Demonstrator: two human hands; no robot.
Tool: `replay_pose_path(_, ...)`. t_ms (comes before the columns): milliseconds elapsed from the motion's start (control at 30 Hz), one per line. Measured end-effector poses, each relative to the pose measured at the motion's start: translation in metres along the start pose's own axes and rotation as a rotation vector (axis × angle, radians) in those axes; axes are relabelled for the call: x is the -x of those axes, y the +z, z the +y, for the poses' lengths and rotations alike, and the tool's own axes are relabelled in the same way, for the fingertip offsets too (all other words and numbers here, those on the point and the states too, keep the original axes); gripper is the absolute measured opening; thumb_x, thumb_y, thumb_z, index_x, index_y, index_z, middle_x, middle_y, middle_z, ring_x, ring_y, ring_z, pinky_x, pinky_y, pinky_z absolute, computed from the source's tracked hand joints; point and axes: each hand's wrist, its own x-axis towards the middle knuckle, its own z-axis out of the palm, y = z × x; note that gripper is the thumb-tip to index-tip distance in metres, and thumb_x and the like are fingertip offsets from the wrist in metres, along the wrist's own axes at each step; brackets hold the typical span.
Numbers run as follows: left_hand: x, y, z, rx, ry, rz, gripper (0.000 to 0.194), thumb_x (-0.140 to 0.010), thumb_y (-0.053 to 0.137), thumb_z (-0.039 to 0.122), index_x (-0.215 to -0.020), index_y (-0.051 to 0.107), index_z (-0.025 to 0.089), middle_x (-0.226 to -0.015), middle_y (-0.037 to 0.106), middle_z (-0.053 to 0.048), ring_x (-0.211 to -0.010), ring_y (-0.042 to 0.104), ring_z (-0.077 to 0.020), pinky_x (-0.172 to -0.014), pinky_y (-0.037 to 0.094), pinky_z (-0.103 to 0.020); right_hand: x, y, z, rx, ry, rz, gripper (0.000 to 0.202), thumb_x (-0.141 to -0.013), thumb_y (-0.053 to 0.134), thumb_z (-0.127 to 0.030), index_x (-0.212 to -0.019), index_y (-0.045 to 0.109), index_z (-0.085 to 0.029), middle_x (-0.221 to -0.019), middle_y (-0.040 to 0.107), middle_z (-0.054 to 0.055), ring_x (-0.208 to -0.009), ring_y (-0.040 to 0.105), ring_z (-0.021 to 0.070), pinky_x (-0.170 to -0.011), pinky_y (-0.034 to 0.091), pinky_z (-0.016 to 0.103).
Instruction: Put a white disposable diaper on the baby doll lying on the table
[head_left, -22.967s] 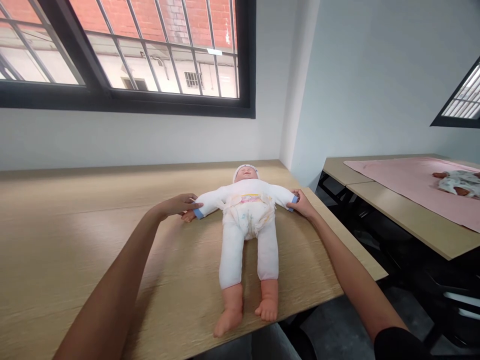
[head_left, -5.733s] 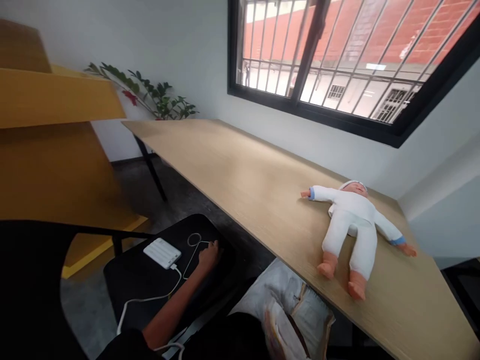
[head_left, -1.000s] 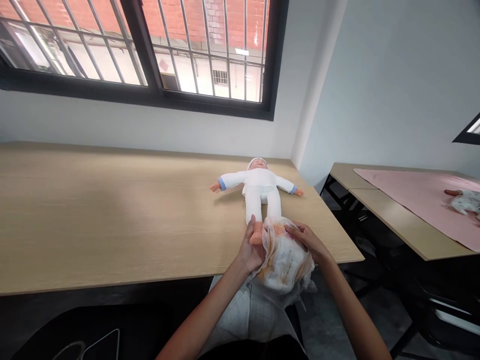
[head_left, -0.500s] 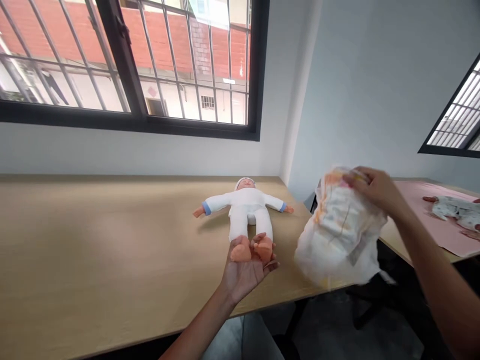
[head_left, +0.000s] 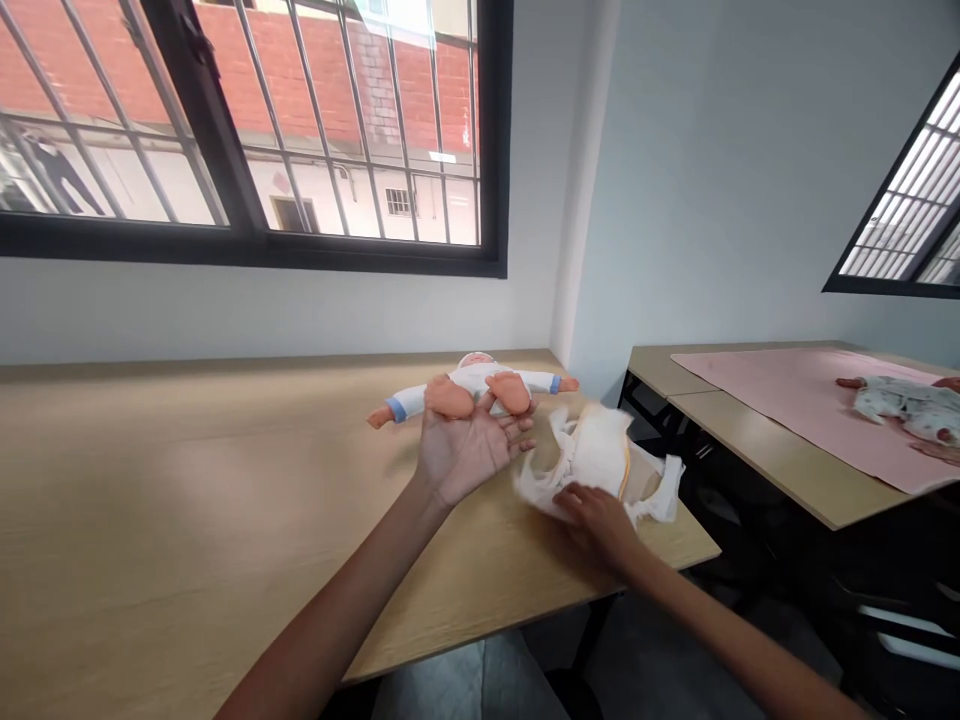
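Observation:
A baby doll (head_left: 472, 375) in a white outfit with blue cuffs lies on its back on the wooden table, head toward the wall. Its legs are raised, the soles of its feet facing me. My left hand (head_left: 469, 450), palm up, supports and grips the ankles, with a finger between them. To the right, an unfolded white diaper (head_left: 600, 450) with an orange-yellow edge is slightly blurred at the table's right end. My right hand (head_left: 596, 515) grips its near edge, fingertips partly hidden. The doll's lower body is mostly behind its feet and my left hand.
The wooden table (head_left: 187, 520) stretches left beneath a barred window (head_left: 360, 130). Beyond a gap at its right end stands another table (head_left: 795, 470) with a pink mat (head_left: 750, 380), on which a second doll (head_left: 911, 410) in patterned clothes lies.
My left hand has raised the doll's feet upward and away from me. My right hand has brought the diaper down and left, close to the doll, and it is now more spread out.

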Motion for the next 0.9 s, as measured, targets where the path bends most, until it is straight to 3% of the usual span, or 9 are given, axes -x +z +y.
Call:
replay_pose_path(67,-0.006,0.002,0.005,-0.022,-0.023,-0.008,0.055,-0.076,0.047,0.057,-0.11,0.053,0.015,-0.095,0.063,-0.013,-0.082,0.062,-0.0253,-0.072,0.048,-0.037,0.003,0.024,-0.008,-0.011,-0.011,-0.045,0.035,-0.075,0.048,-0.006,-0.106,0.059,-0.018,-0.106,0.063,0.01,-0.09,0.059,0.0216,-0.076,0.044,0.031)
replay_pose_path(133,-0.011,0.003,0.009,-0.036,-0.047,-0.021,0.05,-0.077,0.046,0.052,-0.107,0.055,0.014,-0.094,0.063,-0.014,-0.081,0.062,-0.0255,-0.072,0.048,-0.038,0.006,0.031,-0.013,-0.01,-0.048,-0.041,0.032,-0.077,0.048,-0.007,-0.105,0.059,-0.019,-0.106,0.063,0.01,-0.092,0.059,0.0214,-0.076,0.044,0.031)
replay_pose_path(367,-0.018,-0.001,0.015,-0.005,-0.101,-0.068,0.037,-0.077,0.049,0.046,-0.094,0.058,0.015,-0.087,0.063,-0.012,-0.073,0.062,-0.0251,-0.067,0.05,-0.039,0.011,0.031,-0.032,-0.144,-0.324,-0.015,0.02,-0.088,0.051,-0.017,-0.106,0.058,-0.021,-0.106,0.065,0.006,-0.094,0.06,0.0177,-0.082,0.045,0.029)
replay_pose_path(533,-0.022,0.006,0.023,-0.019,-0.128,-0.038,0.042,-0.078,0.047,0.049,-0.097,0.058,0.014,-0.089,0.062,-0.013,-0.073,0.061,-0.0249,-0.066,0.05,-0.039,0.001,0.033,-0.05,-0.302,-0.358,-0.037,0.029,-0.084,0.049,-0.011,-0.111,0.055,-0.022,-0.117,0.061,0.006,-0.107,0.057,0.017,-0.091,0.043,0.028)
replay_pose_path(733,-0.027,0.01,0.027,-0.065,-0.129,-0.049,0.039,-0.077,0.046,0.049,-0.095,0.056,0.016,-0.09,0.061,-0.012,-0.072,0.059,-0.0226,-0.065,0.049,-0.036,-0.02,0.03,-0.046,-0.37,-0.41,-0.077,0.044,-0.073,0.051,-0.005,-0.113,0.054,-0.022,-0.124,0.058,0.005,-0.112,0.054,0.016,-0.092,0.042,0.026)
replay_pose_path(900,-0.024,0.003,0.036,-0.065,-0.122,-0.058,0.037,-0.078,0.044,0.048,-0.093,0.056,0.017,-0.089,0.061,-0.011,-0.072,0.059,-0.0229,-0.064,0.048,-0.034,-0.027,0.028,-0.043,-0.37,-0.466,-0.093,0.042,-0.079,0.044,-0.002,-0.114,0.056,-0.021,-0.126,0.058,0.005,-0.114,0.053,0.0144,-0.095,0.041,0.027)
